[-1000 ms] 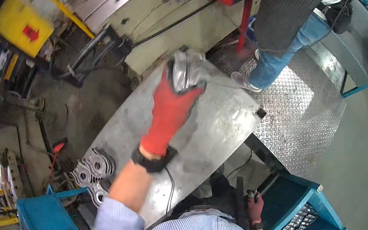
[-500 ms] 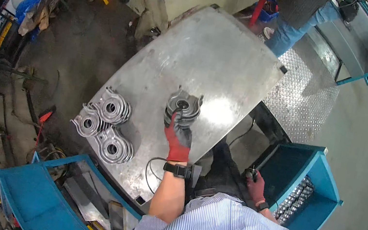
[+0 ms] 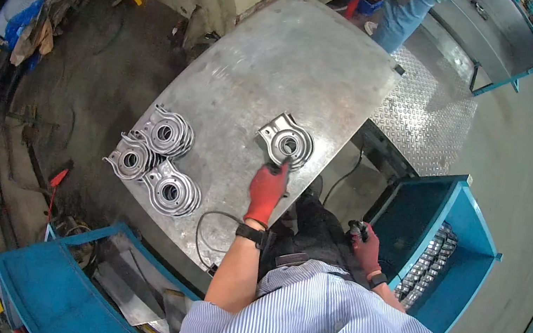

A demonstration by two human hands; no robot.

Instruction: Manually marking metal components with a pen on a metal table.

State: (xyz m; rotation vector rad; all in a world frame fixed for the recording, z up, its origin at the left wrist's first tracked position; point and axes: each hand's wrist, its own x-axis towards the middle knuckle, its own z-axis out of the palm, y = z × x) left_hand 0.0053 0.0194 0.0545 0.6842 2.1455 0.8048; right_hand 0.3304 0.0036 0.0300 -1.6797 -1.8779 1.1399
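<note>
In the head view, the metal table (image 3: pixel 246 77) is the landmark. Near its right edge, on the side nearest the person, lies a metal part (image 3: pixel 278 141), a plate with a round opening; edges along its rim suggest another beneath it. The left hand (image 3: pixel 268 185), in a red glove, touches the part's near rim, fingertips forward; I cannot tell whether they pinch it or only press on it, perhaps to keep it steady. The right hand (image 3: pixel 368 250) hangs off the table's right side, fingers curled; whether they close on something is unclear.

By the table's left edge stand three stacks (image 3: pixel 165 177) of similar parts. They sit nested, ring over ring, probably because matching shapes stay put and take little room.

To the right of the table, a blue bin (image 3: pixel 475 275) holds small shiny pieces (image 3: pixel 426 266) packed in rows, likely to save space. Below the table's left corner, a blue frame (image 3: pixel 40 276) has grey sheets (image 3: pixel 132 278) showing inside its opening. Beyond the table's far edge is a small blue tub (image 3: pixel 370 5); its dark contents are too small to tell.
</note>
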